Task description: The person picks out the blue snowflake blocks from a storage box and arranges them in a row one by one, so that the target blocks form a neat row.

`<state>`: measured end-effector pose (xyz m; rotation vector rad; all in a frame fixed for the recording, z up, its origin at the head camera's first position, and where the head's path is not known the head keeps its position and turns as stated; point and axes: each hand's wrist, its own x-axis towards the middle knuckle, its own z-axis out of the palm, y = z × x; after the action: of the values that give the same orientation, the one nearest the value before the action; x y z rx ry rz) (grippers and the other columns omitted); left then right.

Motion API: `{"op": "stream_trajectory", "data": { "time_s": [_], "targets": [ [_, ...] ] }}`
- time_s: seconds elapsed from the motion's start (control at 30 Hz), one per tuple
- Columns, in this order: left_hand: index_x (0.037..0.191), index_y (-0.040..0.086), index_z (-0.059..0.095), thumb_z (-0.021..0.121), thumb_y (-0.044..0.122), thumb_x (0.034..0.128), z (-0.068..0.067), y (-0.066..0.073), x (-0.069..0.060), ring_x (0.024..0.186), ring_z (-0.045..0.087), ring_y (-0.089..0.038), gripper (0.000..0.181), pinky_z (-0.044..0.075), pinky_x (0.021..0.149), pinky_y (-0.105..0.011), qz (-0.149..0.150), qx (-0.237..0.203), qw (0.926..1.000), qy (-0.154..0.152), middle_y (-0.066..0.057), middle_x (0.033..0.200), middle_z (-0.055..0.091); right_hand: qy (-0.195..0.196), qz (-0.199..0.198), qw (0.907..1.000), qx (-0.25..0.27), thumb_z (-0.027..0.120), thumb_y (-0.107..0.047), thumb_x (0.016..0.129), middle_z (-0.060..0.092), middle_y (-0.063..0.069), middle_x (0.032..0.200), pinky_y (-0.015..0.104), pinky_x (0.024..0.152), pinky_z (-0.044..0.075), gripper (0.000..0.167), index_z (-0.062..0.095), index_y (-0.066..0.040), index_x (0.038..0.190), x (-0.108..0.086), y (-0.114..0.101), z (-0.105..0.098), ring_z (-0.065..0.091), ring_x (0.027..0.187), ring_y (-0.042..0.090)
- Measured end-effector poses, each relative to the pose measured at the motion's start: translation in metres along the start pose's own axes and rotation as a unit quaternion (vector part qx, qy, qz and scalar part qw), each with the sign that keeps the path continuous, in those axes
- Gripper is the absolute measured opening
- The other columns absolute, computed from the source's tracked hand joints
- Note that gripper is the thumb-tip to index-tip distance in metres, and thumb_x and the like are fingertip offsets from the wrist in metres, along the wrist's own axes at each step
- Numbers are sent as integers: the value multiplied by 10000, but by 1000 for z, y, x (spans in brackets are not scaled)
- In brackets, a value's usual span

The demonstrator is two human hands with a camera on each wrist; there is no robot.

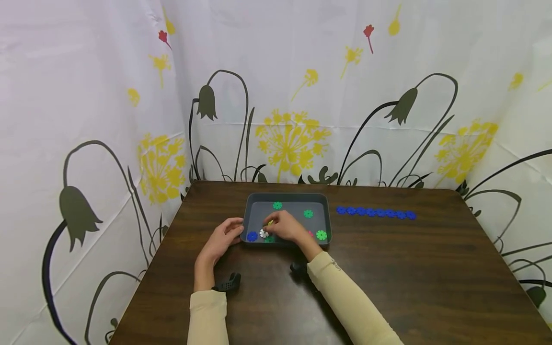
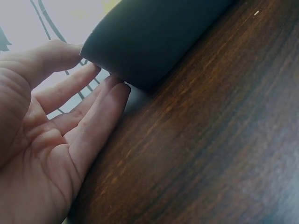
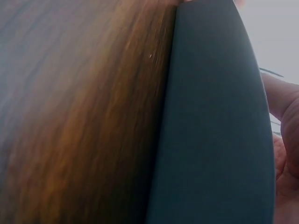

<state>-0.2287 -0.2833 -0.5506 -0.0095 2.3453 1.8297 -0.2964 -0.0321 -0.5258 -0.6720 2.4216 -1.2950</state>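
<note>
A dark grey rectangular tray [image 1: 286, 197] holds several small notched, flower-shaped plastic discs. Among them are a blue disc [image 1: 252, 236], a white disc [image 1: 264, 233], a green disc [image 1: 277, 205] and a light green disc [image 1: 321, 235]. My left hand [image 1: 222, 241] touches the tray's left end, its fingertips against the outer wall [image 2: 140, 42] and the fingers fairly straight. Inside the tray, my right hand [image 1: 283, 226] reaches down with bent fingers at the white disc and a partly hidden yellow disc [image 1: 270, 222]. Whether it pinches a disc cannot be seen.
To the right of the tray, several blue discs [image 1: 371, 212] lie in a line, edge to edge, on the dark wooden table [image 1: 388, 278]. A flower-patterned curtain [image 1: 276, 96] hangs behind the table and at both sides.
</note>
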Motion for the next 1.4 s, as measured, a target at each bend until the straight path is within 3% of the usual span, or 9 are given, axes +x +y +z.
{"op": "stream_trajectory", "data": {
  "time_s": [0.37,0.7,0.93,1.4],
  "targets": [
    [1551,53,490,582,317,1134,0,0,-2,1417,566,-371,502,489,1199,-550,46,-74,10000,-45,-236,1522,562,-91,191,9991,-365,787,-183,964,683,5,804,228,597,439,259,803,-49,1185,6,-13,16,553,685,106],
    [1539,23,503,586,251,1133,1,0,1,1413,572,-393,473,481,1204,-560,112,-194,9997,9,-264,1507,579,-111,555,9901,-1282,831,-275,951,766,33,1059,384,789,541,278,781,-170,1203,12,-27,28,648,885,183],
    [1539,8,498,587,233,1132,1,0,-1,1435,554,-398,474,468,1218,-530,102,-302,9995,-15,-275,1530,562,-10,803,9843,-1572,846,-295,946,737,-4,969,389,749,516,261,760,-196,1171,12,-30,38,625,828,192],
    [1560,21,474,580,289,1136,0,2,-4,1468,523,-408,513,422,1247,-569,188,-123,9997,-94,-260,1551,543,-110,821,9775,-1939,834,-315,955,685,-30,884,396,715,523,198,692,-219,1054,18,-27,42,623,803,207]
  ]
}}
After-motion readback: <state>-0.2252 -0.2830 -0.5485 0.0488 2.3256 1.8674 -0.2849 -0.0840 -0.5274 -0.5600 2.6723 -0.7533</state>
